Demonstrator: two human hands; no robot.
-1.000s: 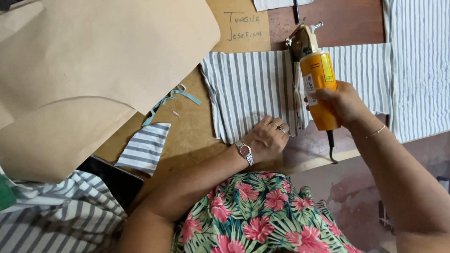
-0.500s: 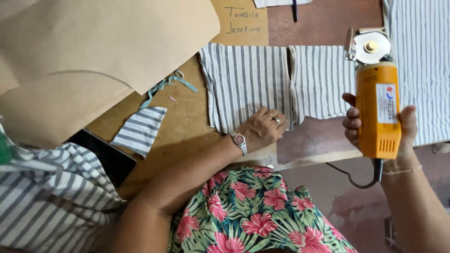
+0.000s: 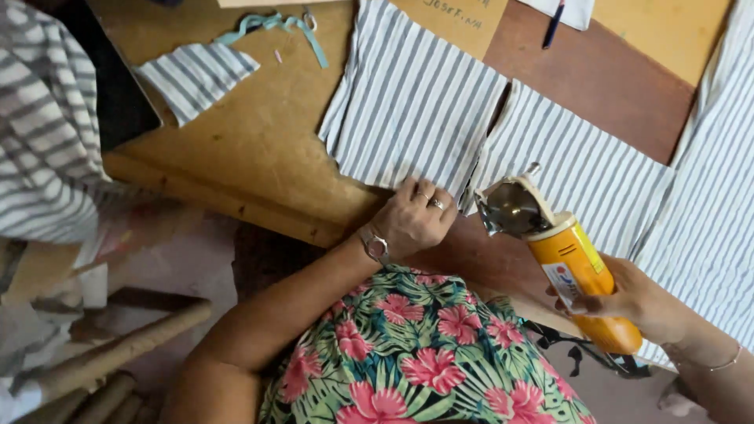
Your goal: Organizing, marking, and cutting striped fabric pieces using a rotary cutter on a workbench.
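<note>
Wooden table (image 3: 259, 149), left hand (image 3: 412, 220) flat on striped fabric (image 3: 416, 118), right hand (image 3: 628, 298) gripping yellow cutter (image 3: 569, 267) (blade raised)

A worn wooden worktable (image 3: 259, 149) fills the upper view, its edge running diagonally. A darker reddish-brown board (image 3: 597, 86) lies on its far right part. Below the table's left edge, brown cardboard tubes (image 3: 118, 353) lean over a blurred pale floor (image 3: 204, 275). Lighting is soft and even.

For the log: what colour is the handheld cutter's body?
Orange-yellow, head view: electric cutter in right hand.
</note>
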